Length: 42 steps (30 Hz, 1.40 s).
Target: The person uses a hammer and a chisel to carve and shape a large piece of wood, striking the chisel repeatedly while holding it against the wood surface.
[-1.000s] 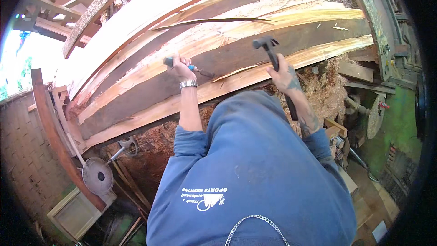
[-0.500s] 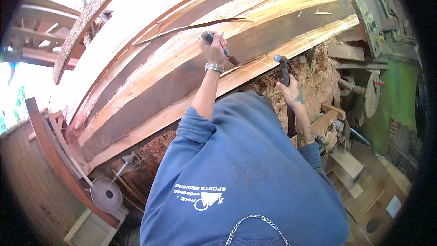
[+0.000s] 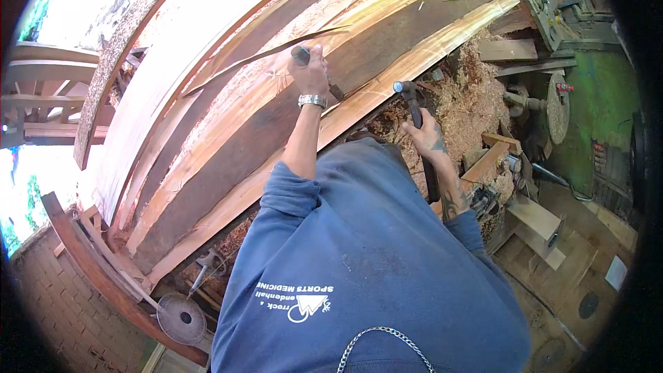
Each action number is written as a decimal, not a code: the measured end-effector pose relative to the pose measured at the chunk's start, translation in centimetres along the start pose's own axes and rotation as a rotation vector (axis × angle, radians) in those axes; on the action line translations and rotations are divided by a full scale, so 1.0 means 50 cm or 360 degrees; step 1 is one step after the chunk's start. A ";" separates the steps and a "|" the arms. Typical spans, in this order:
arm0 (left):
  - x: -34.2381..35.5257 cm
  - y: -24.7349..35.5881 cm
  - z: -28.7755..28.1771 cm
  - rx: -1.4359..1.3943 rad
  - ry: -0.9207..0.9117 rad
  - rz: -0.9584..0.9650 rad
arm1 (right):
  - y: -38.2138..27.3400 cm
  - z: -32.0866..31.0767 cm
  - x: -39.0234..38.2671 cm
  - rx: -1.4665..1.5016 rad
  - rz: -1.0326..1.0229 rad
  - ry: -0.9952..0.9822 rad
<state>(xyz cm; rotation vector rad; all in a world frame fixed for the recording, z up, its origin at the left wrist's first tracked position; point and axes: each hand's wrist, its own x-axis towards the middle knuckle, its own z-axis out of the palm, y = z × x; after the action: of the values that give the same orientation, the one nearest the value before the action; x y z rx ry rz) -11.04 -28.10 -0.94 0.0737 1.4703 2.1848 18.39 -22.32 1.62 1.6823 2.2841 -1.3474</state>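
My left hand (image 3: pixel 310 74) is wrapped round a chisel (image 3: pixel 300 54), whose butt sticks out above the fist. Its blade slants down to the right and meets a long wooden slab (image 3: pixel 228 159) near where the dark face borders the pale edge strip. In my right hand (image 3: pixel 426 136) is a hammer (image 3: pixel 414 105), gripped by its dark handle with the head up, apart from the chisel and to its right. A long dark sliver of wood (image 3: pixel 269 56) lies across the slab beyond my left hand.
Shavings (image 3: pixel 464 100) are heaped along the slab's near right side. To the right are wood blocks (image 3: pixel 507 50), a round disc (image 3: pixel 558 108) and a green panel (image 3: pixel 597 145). A fan (image 3: pixel 181 318) stands at lower left beside a curved plank (image 3: pixel 97 266).
The whole view has shifted and turned slightly, so the slab and both hands appear further left. Both hands keep their grips on the chisel and the hammer, which stay apart.
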 end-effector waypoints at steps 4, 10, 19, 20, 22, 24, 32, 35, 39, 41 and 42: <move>0.008 -0.010 -0.004 0.0039 0.0048 0.0026 | -0.058 -0.025 0.015 -0.0135 -0.0019 -0.0038; -0.038 -0.027 0.008 0.0548 -0.0298 0.0253 | -0.176 -0.076 0.039 0.0013 -0.0323 0.0014; -0.053 -0.039 0.006 0.0653 -0.0419 0.0235 | -0.539 -0.189 0.007 0.1340 -0.1512 0.0733; -0.051 -0.048 0.010 0.0563 -0.0382 0.0137 | -0.495 -0.165 0.047 0.0774 -0.1619 0.0810; -0.043 -0.056 -0.002 0.0786 -0.0474 0.0554 | -0.361 -0.085 0.092 -0.0375 -0.1586 0.0449; -0.061 -0.022 0.011 0.0816 -0.0561 0.0735 | -0.301 -0.050 0.087 -0.0821 -0.1339 -0.0021; -0.050 -0.045 0.008 0.0693 -0.0498 0.0299 | -0.243 -0.095 0.053 -0.0382 -0.0717 0.0059; 0.020 -0.076 0.030 0.0750 -0.0318 0.0326 | -0.191 -0.094 0.042 -0.0272 -0.0450 0.0060; 0.163 -0.099 0.009 0.0388 0.0197 -0.0449 | -0.134 -0.080 -0.002 -0.0159 -0.0234 0.0050; 0.166 -0.096 -0.046 -0.0129 0.0130 -0.0545 | -0.098 -0.080 -0.032 -0.0073 -0.0087 -0.0011; 0.161 -0.091 -0.077 -0.0261 -0.0006 -0.0480 | -0.082 -0.075 -0.042 -0.0057 -0.0092 -0.0015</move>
<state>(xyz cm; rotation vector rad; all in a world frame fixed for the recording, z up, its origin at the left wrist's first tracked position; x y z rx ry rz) -17.55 -26.60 -8.40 -0.1880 1.2066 2.0449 17.83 -21.84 7.52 1.6085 2.3546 -1.3127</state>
